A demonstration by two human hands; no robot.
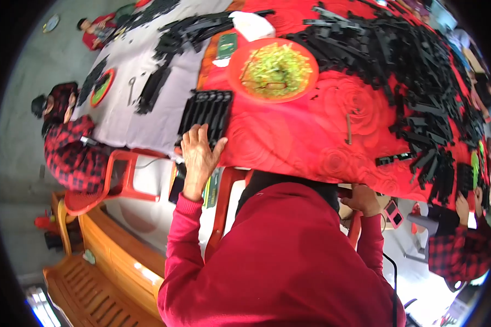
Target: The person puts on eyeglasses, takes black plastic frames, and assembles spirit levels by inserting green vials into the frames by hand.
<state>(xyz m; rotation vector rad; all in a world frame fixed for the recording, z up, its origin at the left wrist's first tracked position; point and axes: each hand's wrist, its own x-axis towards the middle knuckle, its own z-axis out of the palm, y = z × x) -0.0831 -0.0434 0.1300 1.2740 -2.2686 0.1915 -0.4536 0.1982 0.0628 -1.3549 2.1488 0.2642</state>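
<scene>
My left hand [199,154] lies with fingers stretched out on the near end of a row of long black plastic pieces [210,109], set side by side at the table edge. Low at my side, my right hand [363,199] is curled around the front edge of a red plastic chair [354,228]; some of its fingers are hidden. Beyond the row stands an orange-red bowl [236,82] filled with small yellow-green pieces. A thin metal-looking tool [348,128] lies on the red flowered tablecloth [273,141].
A large heap of black parts [382,49] covers the right of the table. More black pieces [193,32] lie on the pale cloth [142,71] at left, near a wrench-like tool [131,90]. Other people sit around, including one in a checked sleeve [457,252]. A wooden bench [98,278] stands left.
</scene>
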